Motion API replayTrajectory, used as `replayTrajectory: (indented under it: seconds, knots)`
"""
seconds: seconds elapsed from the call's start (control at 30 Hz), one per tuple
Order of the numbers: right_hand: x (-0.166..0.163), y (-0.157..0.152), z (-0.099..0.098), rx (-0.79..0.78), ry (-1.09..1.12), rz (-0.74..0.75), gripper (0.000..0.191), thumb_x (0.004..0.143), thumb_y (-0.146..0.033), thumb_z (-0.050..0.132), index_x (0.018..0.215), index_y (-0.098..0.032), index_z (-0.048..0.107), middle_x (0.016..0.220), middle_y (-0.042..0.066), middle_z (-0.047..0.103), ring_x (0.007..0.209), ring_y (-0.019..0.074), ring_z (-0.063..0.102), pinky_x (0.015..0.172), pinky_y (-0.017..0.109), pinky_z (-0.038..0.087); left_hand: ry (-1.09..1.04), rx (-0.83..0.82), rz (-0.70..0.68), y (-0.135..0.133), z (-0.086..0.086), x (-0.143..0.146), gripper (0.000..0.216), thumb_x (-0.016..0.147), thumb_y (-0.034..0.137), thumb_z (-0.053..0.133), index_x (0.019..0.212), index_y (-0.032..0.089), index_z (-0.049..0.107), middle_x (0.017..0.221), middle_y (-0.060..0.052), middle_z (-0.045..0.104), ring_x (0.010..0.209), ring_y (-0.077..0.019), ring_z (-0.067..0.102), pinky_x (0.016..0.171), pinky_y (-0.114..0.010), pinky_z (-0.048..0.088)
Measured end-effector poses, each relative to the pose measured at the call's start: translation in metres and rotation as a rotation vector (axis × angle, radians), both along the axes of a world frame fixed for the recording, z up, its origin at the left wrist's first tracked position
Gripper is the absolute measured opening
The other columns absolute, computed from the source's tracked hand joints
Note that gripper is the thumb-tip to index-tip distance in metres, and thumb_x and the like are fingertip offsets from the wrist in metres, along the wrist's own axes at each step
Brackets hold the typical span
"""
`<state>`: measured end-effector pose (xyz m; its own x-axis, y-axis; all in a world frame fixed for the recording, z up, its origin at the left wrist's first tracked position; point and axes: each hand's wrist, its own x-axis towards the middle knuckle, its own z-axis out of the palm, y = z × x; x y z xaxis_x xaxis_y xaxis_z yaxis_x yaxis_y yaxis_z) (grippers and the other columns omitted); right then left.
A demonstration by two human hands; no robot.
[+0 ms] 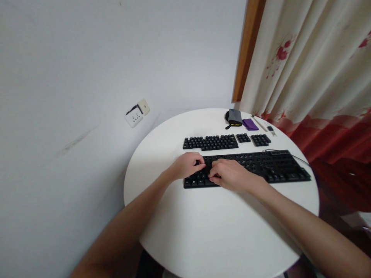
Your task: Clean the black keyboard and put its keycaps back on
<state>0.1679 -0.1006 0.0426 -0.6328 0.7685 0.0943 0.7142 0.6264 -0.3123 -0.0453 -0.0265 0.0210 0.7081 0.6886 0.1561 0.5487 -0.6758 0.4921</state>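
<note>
A black keyboard (278,166) lies across the white round table, its cable running off at the back right. Much of it shows bare key posts, while keycaps sit along its front left edge. Over its left part is my left hand (188,165), thumb and fingers pinched together. My right hand (228,174) is closed just beside it, fingertips down at the keys. Whatever either hand holds is too small or hidden to make out. Behind the keyboard, loose black keycaps are laid out in a wide block (215,143), a small block (243,138) and a right-hand block (261,139).
Toward the back of the round table (174,231) lie a folded grey cloth (234,117), a purple cloth (250,124), a thin pale strip (261,123) and a small watch-like item (271,130). A wall with a socket (134,117) borders the left; a curtain (313,96) hangs right.
</note>
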Motion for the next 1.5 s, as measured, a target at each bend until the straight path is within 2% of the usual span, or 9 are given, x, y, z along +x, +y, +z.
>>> replayTrajectory:
  seconds: [0.23,0.5,0.67,0.8,0.93,1.03,1.13,1.33,1.5]
  knots:
    - [0.001,0.001,-0.003,0.006,-0.021,0.006,0.02,0.087,-0.019,0.06,0.072,-0.022,0.072,0.082,0.005,0.071,0.08,0.0208,0.065,0.063,0.028,0.035,0.014,0.021,0.047,0.003,0.002,0.001,0.015,0.087,0.029,0.064,0.079,0.018,0.07,0.069,0.002,0.059,0.062,-0.0118,0.05,0.062,-0.025,0.037]
    - [0.009,0.011,-0.006,0.027,0.114,-0.027,0.023,0.091,-0.02,0.055,0.074,-0.021,0.071,0.079,0.002,0.066,0.073,0.0156,0.058,0.064,0.027,0.033,0.008,0.035,0.069,0.002,0.004,-0.001,0.017,0.088,0.031,0.064,0.079,0.018,0.07,0.067,0.002,0.056,0.062,-0.0116,0.048,0.061,-0.025,0.036]
    - [0.01,0.01,-0.008,-0.038,0.118,0.044,0.022,0.089,-0.017,0.058,0.071,-0.021,0.07,0.078,0.002,0.065,0.074,0.0155,0.059,0.065,0.026,0.034,0.023,0.05,0.084,0.003,0.004,-0.003,0.015,0.088,0.03,0.064,0.079,0.018,0.07,0.066,0.002,0.056,0.062,-0.0121,0.049,0.06,-0.025,0.035]
    - [0.008,0.01,-0.008,-0.045,0.12,0.048,0.021,0.088,-0.017,0.058,0.071,-0.021,0.07,0.078,0.002,0.068,0.075,0.0161,0.061,0.066,0.026,0.034,-0.019,0.085,0.047,0.004,0.002,-0.003,0.011,0.089,0.027,0.062,0.086,0.019,0.07,0.082,-0.001,0.066,0.076,-0.0157,0.057,0.073,-0.028,0.044]
    - [0.009,0.015,-0.008,0.013,0.265,-0.146,0.02,0.091,-0.021,0.056,0.079,-0.021,0.071,0.077,0.002,0.07,0.07,0.0152,0.059,0.066,0.026,0.036,-0.086,0.145,-0.03,0.002,0.004,-0.004,0.016,0.088,0.027,0.065,0.103,0.022,0.07,0.111,-0.006,0.068,0.106,-0.0218,0.059,0.099,-0.037,0.043]
    - [0.013,0.02,-0.009,0.051,0.343,-0.335,0.024,0.092,-0.024,0.053,0.074,-0.02,0.068,0.07,0.001,0.068,0.063,0.0148,0.056,0.062,0.027,0.035,-0.073,0.113,-0.111,-0.005,0.008,-0.003,0.029,0.086,0.033,0.069,0.114,0.024,0.069,0.124,-0.007,0.065,0.115,-0.0236,0.057,0.105,-0.04,0.042]
    - [0.017,0.023,-0.012,0.065,0.368,-0.442,0.025,0.092,-0.026,0.053,0.072,-0.019,0.066,0.069,0.002,0.068,0.063,0.0156,0.057,0.062,0.027,0.037,-0.038,0.074,-0.196,-0.015,0.012,0.001,0.046,0.081,0.041,0.076,0.123,0.026,0.066,0.135,-0.008,0.059,0.123,-0.0266,0.054,0.109,-0.043,0.039]
    - [0.019,0.026,-0.016,0.067,0.352,-0.511,0.023,0.09,-0.025,0.052,0.073,-0.019,0.067,0.071,0.003,0.069,0.065,0.0168,0.06,0.064,0.027,0.039,0.07,0.054,-0.299,-0.028,0.006,0.011,0.061,0.075,0.052,0.079,0.131,0.029,0.063,0.145,-0.009,0.052,0.136,-0.0321,0.044,0.117,-0.047,0.029]
    - [0.02,0.028,-0.017,0.061,0.372,-0.523,0.023,0.091,-0.027,0.052,0.076,-0.019,0.069,0.072,0.004,0.07,0.066,0.0173,0.061,0.064,0.027,0.04,0.065,0.081,-0.338,-0.029,0.005,0.011,0.05,0.079,0.048,0.076,0.125,0.03,0.066,0.142,-0.008,0.054,0.135,-0.0311,0.044,0.116,-0.045,0.027]
